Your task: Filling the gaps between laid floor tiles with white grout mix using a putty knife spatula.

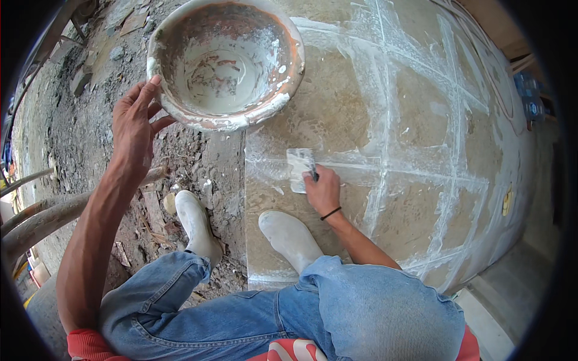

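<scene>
My left hand grips the rim of a wide clay bowl, its thumb over the edge and its fingers beneath. White paste coats the bowl's inside and pools at the bottom. My right hand is closed around the dark handle of a putty knife. Its flat blade, smeared white, lies against the tan tiled floor, over a whitened tile joint. White paste streaks follow the joints in a grid to the right.
Rough rubble and dirt border the tiles on the left. Bent pipes reach in from the left. My pale boots stand on either side of the tile edge. A yellow object and blue bottles sit far right.
</scene>
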A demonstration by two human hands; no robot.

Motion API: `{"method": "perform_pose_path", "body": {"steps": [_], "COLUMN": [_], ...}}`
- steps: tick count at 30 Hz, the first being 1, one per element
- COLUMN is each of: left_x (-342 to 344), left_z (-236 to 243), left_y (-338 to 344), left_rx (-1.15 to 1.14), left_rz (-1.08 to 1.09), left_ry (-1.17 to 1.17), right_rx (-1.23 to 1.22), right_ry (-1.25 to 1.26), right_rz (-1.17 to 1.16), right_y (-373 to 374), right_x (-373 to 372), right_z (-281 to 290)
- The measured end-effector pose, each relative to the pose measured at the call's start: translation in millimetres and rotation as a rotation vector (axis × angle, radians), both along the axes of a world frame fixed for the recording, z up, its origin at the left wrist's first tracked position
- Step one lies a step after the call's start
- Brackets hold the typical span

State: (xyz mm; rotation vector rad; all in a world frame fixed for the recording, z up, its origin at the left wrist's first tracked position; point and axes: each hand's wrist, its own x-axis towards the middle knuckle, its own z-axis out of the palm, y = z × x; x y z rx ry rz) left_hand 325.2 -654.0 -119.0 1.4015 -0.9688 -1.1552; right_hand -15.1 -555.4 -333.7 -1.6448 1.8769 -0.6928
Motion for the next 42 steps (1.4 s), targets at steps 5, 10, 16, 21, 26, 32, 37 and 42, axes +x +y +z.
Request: {"method": "perform_pose_path", "body": {"steps": [5, 10, 16, 21, 26, 32, 37, 42], "left_x": [28, 47, 63, 44, 53, 52, 42, 31], "left_z": [23, 34, 20, 11, -6, 3, -1, -6], "left_y": [-8, 10, 32, 18, 12, 11, 1, -15], "left_rx": [-0.111, -0.137, -0.048, -0.015, -0.019, -0.023, -0.037, -0.031], "left_rz": [0.104, 0.175, 0.226, 0.217, 0.144, 0.108, 0.088, 0.03], "left_ry": [-0.024, -0.02, -0.013, -0.002, 0.041, 0.052, 0.05, 0.036], "right_rx": [0.006, 0.008, 0.092, 0.079, 0.054, -0.105, -0.275, -0.296], "right_ry": [-0.256, -0.338, -0.343, -0.162, -0.377, -0.011, 0.51, 0.572], "right_rz": [0.415, 0.109, -0.454, 0.134, 0.237, -0.169, 0.007, 0.049], "right_y": [1, 4, 64, 39, 14, 33, 21, -33], "right_x": [127, -4, -176, -20, 21, -165, -257, -242], "right_z": [33, 46, -10, -18, 36, 53, 78, 76]}}
